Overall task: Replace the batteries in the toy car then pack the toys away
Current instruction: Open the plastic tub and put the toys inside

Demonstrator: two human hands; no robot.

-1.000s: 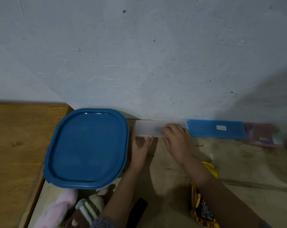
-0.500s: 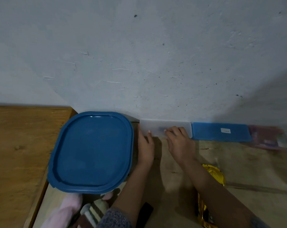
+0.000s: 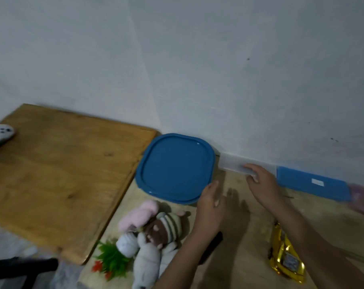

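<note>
The left hand (image 3: 211,203) hovers over the pale surface (image 3: 250,226) with its grip apart, fingers straight and loosely spread. Its fingertips are just beside the near right edge of the blue lid (image 3: 175,167); motion blur hides whether they touch it. The right hand (image 3: 260,182) reaches toward the wall, its fingers laid fairly flat on the right end of a clear box (image 3: 232,163) that sits against the wall's foot. That grip is also apart, resting on the box rather than wrapped round it. A blue case (image 3: 312,182) lies in line with the clear box, just to its right. The soft toys (image 3: 152,230) lie in a heap near the left forearm, below the blue lid and left of the left hand, untouched, with a green plastic plant (image 3: 112,259) beside them. A gold packet (image 3: 287,259) lies beside the right forearm. A white controller (image 3: 0,134) sits on the wooden board (image 3: 62,174), well apart from both hands.
</note>
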